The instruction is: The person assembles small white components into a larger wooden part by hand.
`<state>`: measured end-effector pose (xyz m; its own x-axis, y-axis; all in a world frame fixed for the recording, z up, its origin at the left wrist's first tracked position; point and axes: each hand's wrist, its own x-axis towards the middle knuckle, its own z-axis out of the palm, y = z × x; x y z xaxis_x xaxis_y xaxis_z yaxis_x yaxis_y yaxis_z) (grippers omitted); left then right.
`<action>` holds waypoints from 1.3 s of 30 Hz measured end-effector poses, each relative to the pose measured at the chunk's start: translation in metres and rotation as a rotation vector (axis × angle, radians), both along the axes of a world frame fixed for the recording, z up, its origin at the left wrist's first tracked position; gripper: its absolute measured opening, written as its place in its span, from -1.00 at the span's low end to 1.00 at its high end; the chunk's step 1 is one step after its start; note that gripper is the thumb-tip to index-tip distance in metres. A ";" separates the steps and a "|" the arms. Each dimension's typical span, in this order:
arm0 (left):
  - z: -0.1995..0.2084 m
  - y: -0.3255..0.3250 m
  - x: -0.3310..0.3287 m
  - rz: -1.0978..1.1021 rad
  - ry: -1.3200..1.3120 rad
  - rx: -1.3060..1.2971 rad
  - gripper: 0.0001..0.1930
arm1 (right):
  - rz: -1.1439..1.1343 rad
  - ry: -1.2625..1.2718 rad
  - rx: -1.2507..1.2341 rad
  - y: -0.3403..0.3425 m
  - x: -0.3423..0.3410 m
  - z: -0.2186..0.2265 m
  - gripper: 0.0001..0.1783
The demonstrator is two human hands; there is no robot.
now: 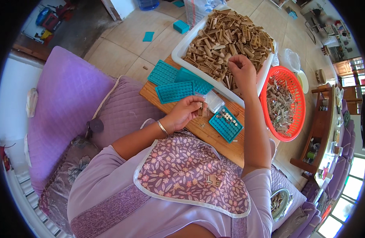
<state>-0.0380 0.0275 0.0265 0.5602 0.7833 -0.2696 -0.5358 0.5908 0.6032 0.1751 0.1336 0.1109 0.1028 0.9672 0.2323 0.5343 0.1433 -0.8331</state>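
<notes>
My left hand [183, 113] is closed over the wooden board, its fingertips pinching a small brown piece [202, 108]. My right hand [243, 73] is raised above a white tub [177, 51] heaped with curved brown pieces [226, 37]. Its fingers are drawn together, and whatever may be between them is too small to tell. Just right of my left hand lies a teal dimpled tray [230, 135] with several small white and dark round bits in some hollows. A clear plastic box [215, 104] stands beside that tray.
More teal trays [175, 92] overlap on the wooden board [192, 126]. A red-orange basket [302, 115] of clear and brownish bits stands right of the tub. Purple cushions [73, 89] lie to the left. Teal pieces [181, 27] are on the tiled floor beyond.
</notes>
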 end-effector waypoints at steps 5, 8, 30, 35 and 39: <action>-0.015 0.000 -0.002 -0.001 -0.011 -0.034 -0.81 | -0.035 -0.111 0.046 0.009 0.020 0.006 -0.87; -0.029 -0.003 0.001 -0.052 0.019 -0.061 -0.83 | -0.073 -0.195 0.071 0.016 0.022 0.009 -0.87; -0.056 -0.013 0.001 -0.208 -0.046 0.163 -0.82 | 0.053 -0.678 0.083 0.060 -0.013 -0.016 -0.78; -0.059 -0.014 0.006 -0.168 -0.060 0.135 -0.81 | -0.143 -0.155 0.190 0.043 0.011 -0.023 -0.74; -0.046 -0.008 0.006 -0.118 -0.066 0.108 -0.78 | -0.192 0.222 0.165 -0.021 0.015 -0.004 -0.73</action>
